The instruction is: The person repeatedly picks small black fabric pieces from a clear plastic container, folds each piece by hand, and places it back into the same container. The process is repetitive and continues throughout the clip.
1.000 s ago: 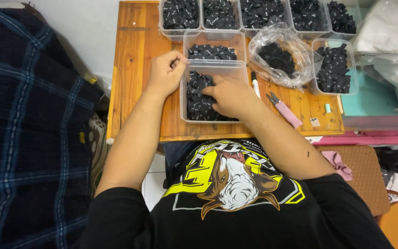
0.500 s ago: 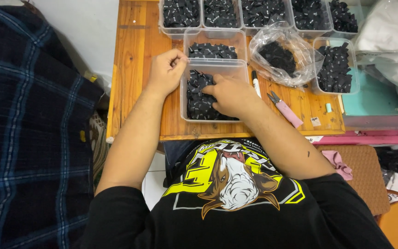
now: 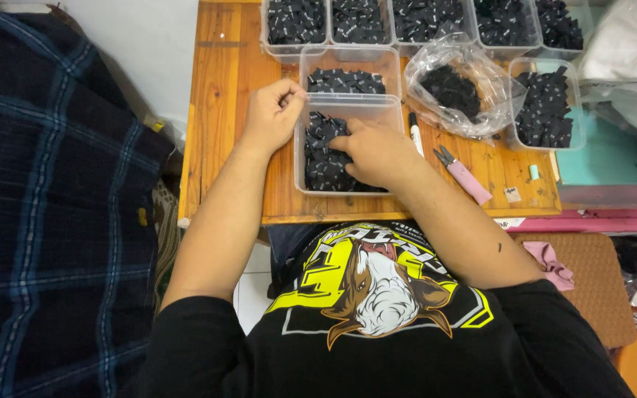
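A clear plastic container [image 3: 300, 158] with several small black fabric pieces [image 3: 322, 158] sits on the wooden table [image 3: 219, 110] in front of me. My right hand [image 3: 377, 153] lies inside it, its fingers pressed into the pieces, and what they grip is hidden. My left hand [image 3: 273, 112] rests at the container's upper left corner. Its fingers are curled shut against the rim, and nothing shows between them.
A second clear container [image 3: 349, 59] of black pieces stands just behind, with a row of similar tubs [image 3: 363, 18] at the table's back. A clear bag [image 3: 457, 88] of black pieces, another tub [image 3: 547, 107], a marker [image 3: 415, 133] and pink-handled snips [image 3: 466, 177] lie to the right. A dark plaid cloth [image 3: 53, 221] fills the left.
My right hand has shifted very slightly among the black pieces. My left hand has stayed at the container's corner.
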